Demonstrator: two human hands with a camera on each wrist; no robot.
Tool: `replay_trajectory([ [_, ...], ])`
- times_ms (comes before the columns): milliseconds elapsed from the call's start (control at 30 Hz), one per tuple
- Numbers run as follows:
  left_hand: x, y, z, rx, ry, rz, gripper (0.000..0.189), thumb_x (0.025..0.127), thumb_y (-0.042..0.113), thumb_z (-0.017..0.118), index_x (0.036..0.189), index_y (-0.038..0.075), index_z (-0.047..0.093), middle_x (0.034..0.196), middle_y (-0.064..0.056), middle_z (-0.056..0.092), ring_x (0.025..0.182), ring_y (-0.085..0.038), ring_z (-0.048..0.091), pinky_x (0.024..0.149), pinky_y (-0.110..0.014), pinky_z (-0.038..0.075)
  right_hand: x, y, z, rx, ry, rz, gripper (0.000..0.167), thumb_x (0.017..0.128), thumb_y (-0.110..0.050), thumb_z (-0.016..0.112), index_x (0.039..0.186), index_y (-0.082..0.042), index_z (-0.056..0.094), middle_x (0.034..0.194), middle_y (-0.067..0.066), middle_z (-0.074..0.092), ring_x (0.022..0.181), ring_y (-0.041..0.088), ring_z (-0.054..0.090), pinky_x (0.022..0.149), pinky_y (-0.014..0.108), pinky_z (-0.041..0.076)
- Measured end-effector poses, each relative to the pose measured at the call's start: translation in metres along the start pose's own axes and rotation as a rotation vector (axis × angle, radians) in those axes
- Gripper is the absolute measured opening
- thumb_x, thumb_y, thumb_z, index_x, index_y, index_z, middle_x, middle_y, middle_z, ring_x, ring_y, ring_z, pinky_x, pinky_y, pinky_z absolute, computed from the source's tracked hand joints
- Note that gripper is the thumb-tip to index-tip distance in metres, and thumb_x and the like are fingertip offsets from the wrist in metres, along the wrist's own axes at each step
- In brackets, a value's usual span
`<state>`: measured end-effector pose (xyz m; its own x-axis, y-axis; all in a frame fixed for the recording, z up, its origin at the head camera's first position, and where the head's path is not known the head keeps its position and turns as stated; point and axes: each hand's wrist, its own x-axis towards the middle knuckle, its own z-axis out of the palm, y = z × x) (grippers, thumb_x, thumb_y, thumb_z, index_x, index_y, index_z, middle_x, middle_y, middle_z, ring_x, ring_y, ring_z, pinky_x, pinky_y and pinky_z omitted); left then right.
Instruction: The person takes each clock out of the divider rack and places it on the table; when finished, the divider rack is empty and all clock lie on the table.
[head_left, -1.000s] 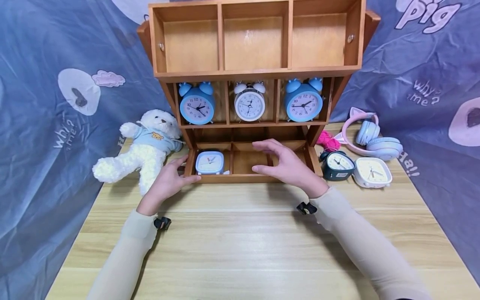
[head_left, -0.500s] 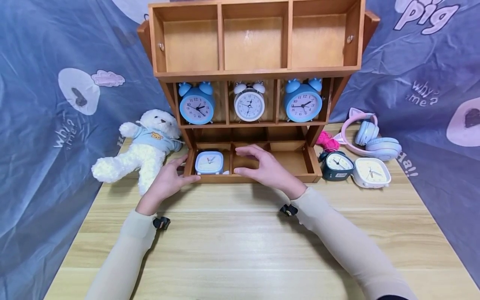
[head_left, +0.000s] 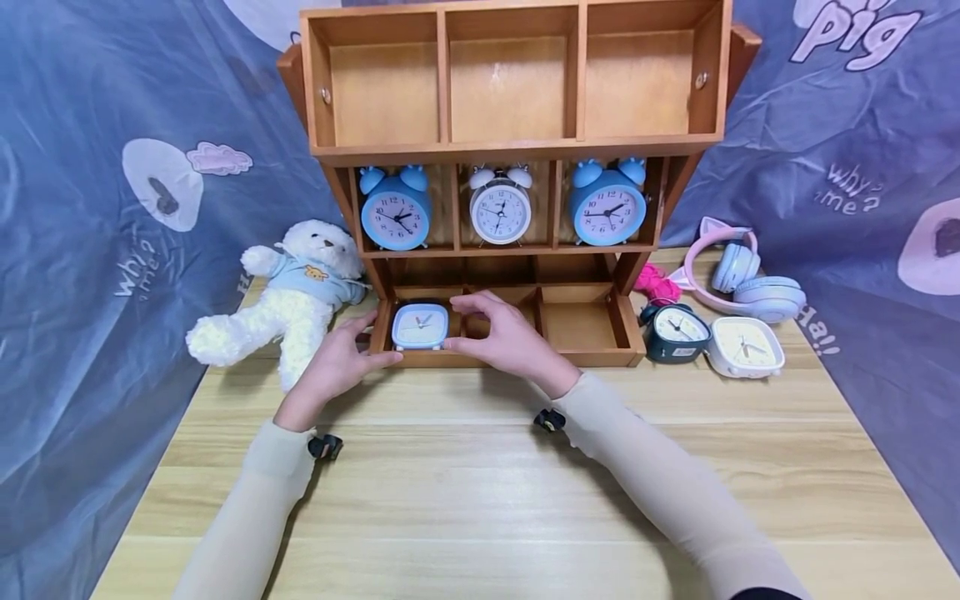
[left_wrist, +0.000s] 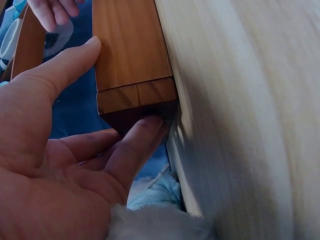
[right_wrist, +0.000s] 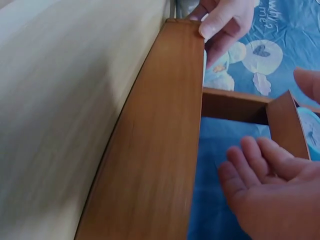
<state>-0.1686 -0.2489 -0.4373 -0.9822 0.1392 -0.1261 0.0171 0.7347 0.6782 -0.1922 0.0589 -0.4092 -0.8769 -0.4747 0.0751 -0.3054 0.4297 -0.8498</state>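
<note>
Toward the back edge of the wooden table, a three-tier wooden shelf stands with its bottom left front corner gripped by the left hand, thumb on the front rail and fingers against the outer end, presumably to steady it. The right hand grasps nothing, its thumb and fingers apart, just beside the pale-blue square alarm clock; whether they touch cannot be told. That clock sits in the bottom tier's left compartment, where the rail likely keeps it from slipping out.
</note>
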Motion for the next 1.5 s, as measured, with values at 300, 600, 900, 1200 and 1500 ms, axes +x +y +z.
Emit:
replay_trajectory([
  [300, 0.000, -0.001, -0.001, -0.001, -0.004, -0.006, 0.104, 0.099, 0.042, 0.088, 0.175, -0.001, 0.032, 0.177, -0.030, 0.040, 0.148, -0.051, 0.059, 0.115, -0.063, 0.057, 0.016, -0.009, 0.028, -0.040, 0.053, 0.041, 0.076, 0.095, -0.041, 0.090, 0.157, -0.007, 0.062, 0.152, 0.010, 0.065, 0.142, 0.033, 0.063, 0.122, 0.053, 0.052],
  [600, 0.001, -0.001, 0.000, -0.011, 0.000, -0.009, 0.104, 0.098, 0.045, 0.088, 0.175, 0.000, 0.033, 0.175, -0.029, 0.042, 0.146, -0.050, 0.061, 0.111, -0.060, 0.060, 0.024, -0.019, 0.056, -0.044, 0.116, 0.097, 0.086, 0.091, -0.039, 0.093, 0.161, -0.004, 0.056, 0.156, 0.014, 0.060, 0.136, 0.035, 0.063, 0.118, 0.051, 0.053],
  [900, 0.002, -0.003, -0.001, -0.010, 0.002, 0.006, 0.102, 0.099, 0.041, 0.087, 0.174, -0.002, 0.032, 0.175, -0.031, 0.042, 0.145, -0.051, 0.062, 0.112, -0.061, 0.059, 0.034, -0.026, 0.073, -0.111, 0.129, 0.145, 0.096, 0.090, -0.037, 0.094, 0.167, -0.003, 0.047, 0.167, 0.020, 0.049, 0.148, 0.037, 0.055, 0.127, 0.054, 0.048],
  [1200, 0.003, -0.005, -0.001, -0.023, 0.004, 0.025, 0.100, 0.099, 0.034, 0.087, 0.174, -0.003, 0.032, 0.174, -0.030, 0.045, 0.143, -0.050, 0.065, 0.111, -0.060, 0.060, 0.043, -0.029, 0.084, -0.163, 0.164, 0.155, 0.097, 0.090, -0.038, 0.093, 0.167, -0.002, 0.047, 0.168, 0.019, 0.049, 0.151, 0.040, 0.054, 0.130, 0.056, 0.044],
  [1500, 0.002, -0.004, -0.001, -0.026, -0.002, 0.026, 0.098, 0.101, 0.032, 0.085, 0.174, -0.004, 0.031, 0.173, -0.031, 0.044, 0.143, -0.051, 0.064, 0.112, -0.060, 0.059, 0.051, -0.027, 0.091, -0.251, 0.166, 0.164, 0.097, 0.091, -0.040, 0.093, 0.166, 0.000, 0.047, 0.166, 0.021, 0.050, 0.151, 0.040, 0.054, 0.131, 0.055, 0.043],
])
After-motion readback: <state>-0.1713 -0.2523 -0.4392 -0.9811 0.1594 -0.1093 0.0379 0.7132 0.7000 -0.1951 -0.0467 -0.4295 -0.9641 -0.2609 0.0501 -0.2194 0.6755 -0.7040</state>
